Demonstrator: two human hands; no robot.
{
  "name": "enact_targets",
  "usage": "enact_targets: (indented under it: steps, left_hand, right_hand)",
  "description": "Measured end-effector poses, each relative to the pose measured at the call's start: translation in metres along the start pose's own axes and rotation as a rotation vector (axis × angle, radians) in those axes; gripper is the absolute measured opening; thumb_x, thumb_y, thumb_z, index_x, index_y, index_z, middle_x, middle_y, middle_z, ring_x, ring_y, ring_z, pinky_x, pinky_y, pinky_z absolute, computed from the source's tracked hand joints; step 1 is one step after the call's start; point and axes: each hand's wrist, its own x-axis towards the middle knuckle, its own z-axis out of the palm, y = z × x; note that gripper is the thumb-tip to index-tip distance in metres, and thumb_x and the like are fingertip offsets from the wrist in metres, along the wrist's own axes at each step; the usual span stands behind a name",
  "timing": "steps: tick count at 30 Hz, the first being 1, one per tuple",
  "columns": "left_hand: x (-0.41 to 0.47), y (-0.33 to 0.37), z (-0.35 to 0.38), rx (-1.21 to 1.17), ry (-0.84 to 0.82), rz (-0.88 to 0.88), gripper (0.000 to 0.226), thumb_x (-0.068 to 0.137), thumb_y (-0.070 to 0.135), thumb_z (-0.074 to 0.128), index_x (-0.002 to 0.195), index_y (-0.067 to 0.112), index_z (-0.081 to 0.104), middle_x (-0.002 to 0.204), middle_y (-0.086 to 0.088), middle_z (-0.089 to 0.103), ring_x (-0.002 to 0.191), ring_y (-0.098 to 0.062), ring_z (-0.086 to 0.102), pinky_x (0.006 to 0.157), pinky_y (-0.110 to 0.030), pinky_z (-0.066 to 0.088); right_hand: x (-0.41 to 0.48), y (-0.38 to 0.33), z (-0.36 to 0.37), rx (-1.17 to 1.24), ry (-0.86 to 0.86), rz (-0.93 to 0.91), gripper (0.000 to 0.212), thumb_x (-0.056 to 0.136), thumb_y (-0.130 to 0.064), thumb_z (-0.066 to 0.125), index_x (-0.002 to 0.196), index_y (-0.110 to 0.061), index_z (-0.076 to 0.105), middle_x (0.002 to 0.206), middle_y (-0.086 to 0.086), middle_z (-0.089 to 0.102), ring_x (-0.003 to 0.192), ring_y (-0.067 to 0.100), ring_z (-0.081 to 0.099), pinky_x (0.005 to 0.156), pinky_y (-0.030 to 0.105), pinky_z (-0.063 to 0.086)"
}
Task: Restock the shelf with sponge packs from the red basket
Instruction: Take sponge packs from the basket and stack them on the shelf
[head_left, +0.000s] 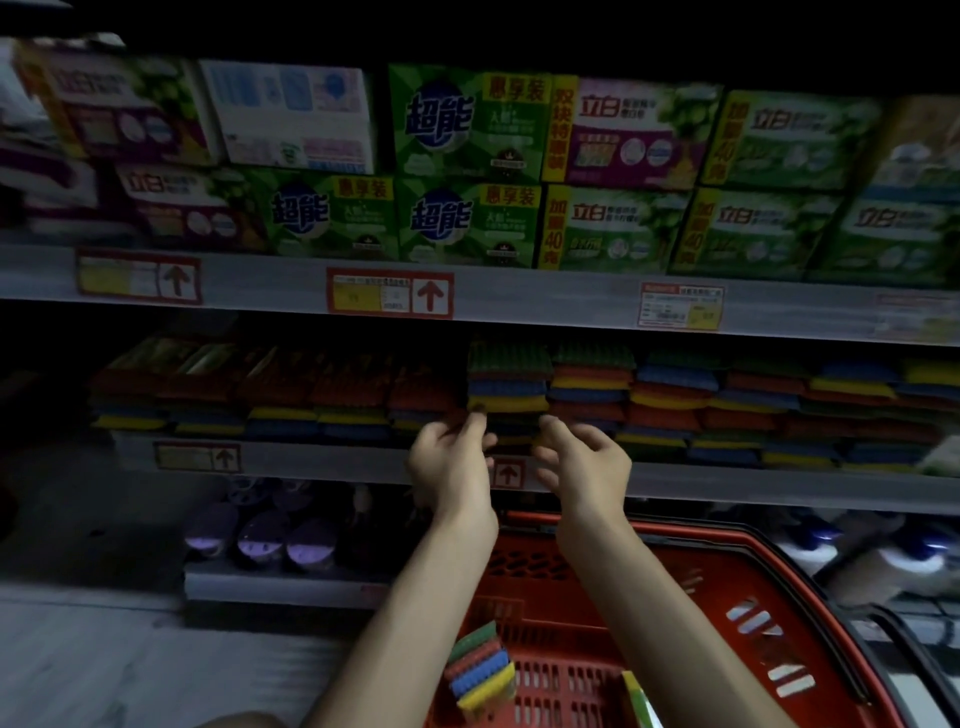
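Two bare hands were raised to the front edge of the sponge shelf, in dim light. Toward the shelf's left end, rows of sponge packs lay in shadow. The left hand had curled fingers, their tips at the lower left corner of a taller middle stack; whether it pinched a pack or only touched it could not be told. The right hand, just beside the stack's lower right corner, had loosely curled fingers and held nothing visible. Further right, more packs filled the shelf toward its right end. Below the arms sat the red basket, with one sponge pack propped near its left wall and a yellow-green edge beside it, too cut off to name.

The step looked like squaring the middle stack. To do it well, both hands should probably press its two sides evenly and push it back flush with its neighbours, since a tall stack nudged from one side could lean or spill off the edge.
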Motion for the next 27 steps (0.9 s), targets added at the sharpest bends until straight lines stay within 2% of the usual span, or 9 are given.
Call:
enact_targets:
  steps: [6,11,15,18,20,21,23,25,27]
  left_hand:
    - [0.004,-0.002,0.0,-0.01,-0.039,-0.041,0.016,0.094,0.014,0.071,0.079,0.013,0.067,0.059,0.008,0.071,0.076,-0.011,0.075,0.051,-0.022,0.047]
    - [0.008,0.001,0.002,0.043,-0.061,-0.018,0.025,0.096,0.013,0.067,0.071,0.016,0.064,0.053,0.011,0.068,0.072,-0.014,0.072,0.058,-0.028,0.046]
    - [0.011,0.003,0.003,0.063,-0.06,-0.025,0.022,0.097,0.012,0.064,0.076,0.014,0.059,0.05,0.017,0.066,0.073,-0.015,0.073,0.059,-0.029,0.046]
    - [0.013,0.004,0.003,0.072,-0.064,-0.017,0.023,0.096,0.011,0.064,0.074,0.012,0.057,0.05,0.015,0.066,0.072,-0.016,0.074,0.064,-0.03,0.047]
    - [0.013,0.006,0.004,0.072,-0.051,-0.02,0.027,0.096,0.01,0.064,0.072,0.011,0.052,0.047,0.015,0.064,0.069,-0.017,0.069,0.062,-0.03,0.045]
    - [0.013,0.006,0.004,0.07,-0.039,-0.025,0.027,0.096,0.01,0.063,0.072,0.01,0.05,0.045,0.015,0.062,0.069,-0.018,0.065,0.057,-0.029,0.043]
    - [0.014,0.007,0.005,0.052,-0.028,-0.033,0.027,0.096,0.008,0.062,0.074,0.01,0.048,0.041,0.013,0.059,0.068,-0.02,0.06,0.048,-0.025,0.039]
    - [0.014,0.007,0.006,0.036,-0.026,-0.044,0.025,0.096,0.009,0.063,0.074,0.009,0.051,0.042,0.011,0.061,0.067,-0.02,0.06,0.047,-0.025,0.039]
    - [0.016,0.006,0.006,0.029,-0.028,-0.047,0.018,0.096,0.01,0.063,0.08,0.007,0.055,0.044,0.01,0.062,0.067,-0.022,0.063,0.052,-0.028,0.04]
  right_hand:
    - [0.003,0.004,0.009,0.059,-0.021,0.082,0.016,0.091,-0.023,0.076,0.09,-0.008,0.07,0.086,0.008,0.075,0.078,0.018,0.073,0.066,0.029,0.057]
    - [-0.002,-0.001,0.014,0.049,-0.042,0.082,0.054,0.095,-0.017,0.071,0.142,0.002,0.05,0.086,0.01,0.071,0.093,0.029,0.074,0.085,0.043,0.059]
    - [0.004,0.002,0.02,0.08,-0.057,0.08,0.072,0.097,-0.017,0.068,0.157,-0.003,0.03,0.084,0.005,0.069,0.075,0.017,0.068,0.089,0.042,0.058]
    - [0.007,0.003,0.021,0.131,-0.048,0.091,0.057,0.097,-0.012,0.067,0.146,0.003,0.042,0.082,0.007,0.069,0.068,0.016,0.063,0.077,0.036,0.054]
    - [0.01,0.002,0.02,0.131,-0.04,0.099,0.021,0.096,-0.008,0.066,0.113,0.002,0.057,0.077,0.007,0.066,0.07,0.018,0.064,0.069,0.033,0.051]
    - [0.009,0.0,0.021,0.124,-0.04,0.099,0.011,0.096,-0.007,0.066,0.096,-0.004,0.055,0.076,0.008,0.065,0.072,0.019,0.065,0.067,0.033,0.05]
    - [0.012,0.0,0.021,0.108,-0.028,0.097,0.022,0.095,-0.006,0.066,0.08,-0.01,0.051,0.074,0.008,0.065,0.071,0.018,0.064,0.061,0.03,0.048]
    - [0.013,0.0,0.02,0.098,-0.027,0.076,0.019,0.095,-0.006,0.066,0.081,-0.013,0.055,0.075,0.009,0.066,0.068,0.018,0.062,0.059,0.029,0.045]
    - [0.013,0.0,0.018,0.095,-0.023,0.062,0.016,0.094,-0.009,0.069,0.103,0.0,0.06,0.084,0.016,0.071,0.074,0.022,0.062,0.066,0.034,0.046]
